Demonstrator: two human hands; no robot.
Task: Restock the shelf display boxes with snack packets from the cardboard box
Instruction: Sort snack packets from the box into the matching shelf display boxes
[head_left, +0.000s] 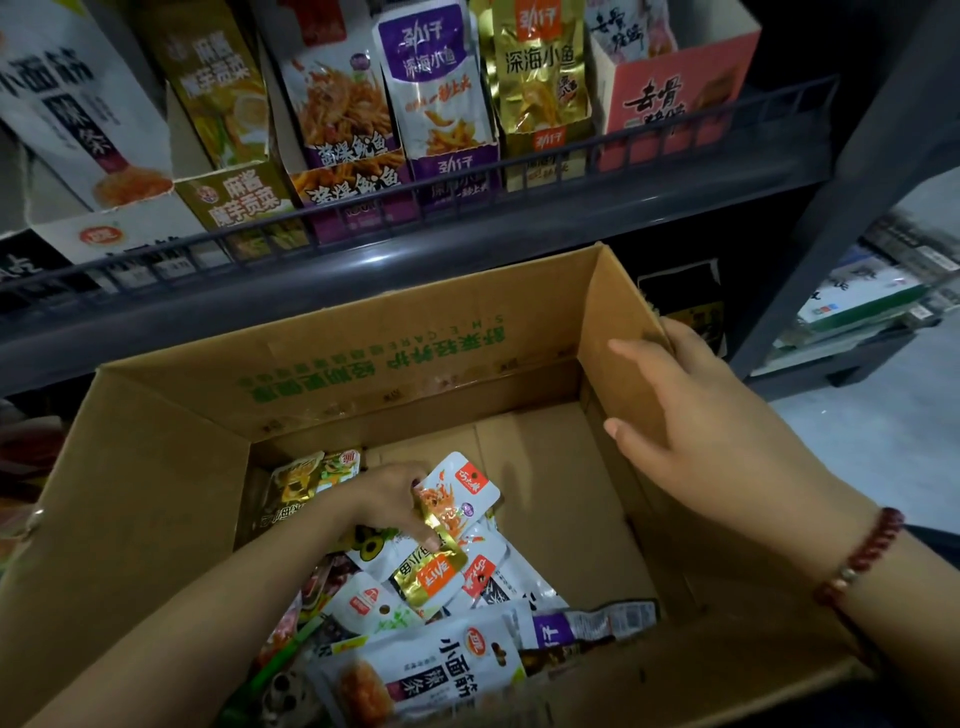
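Filling the upper part of the frame, the shelf (467, 202) carries a row of display boxes (358, 192) behind a dark wire rail, each with snack packets standing upright. Below it, across the centre and lower frame, sits the open cardboard box (363, 374), its right half bare and a loose heap of snack packets (415, 670) piled in the lower left. These packets look light, soft and slick, foil and plastic that would likely slide against each other; a pinch at a flat sealed edge seems the surest hold. The right hand (691, 410) grips the box's right wall, thumb outside and fingers over the inner face, apparently steadying it. The left hand (389, 493), lower centre, has its fingers narrowly closed, pinching a white-and-orange packet (457, 493) with a gold packet (431, 566) just beneath it.
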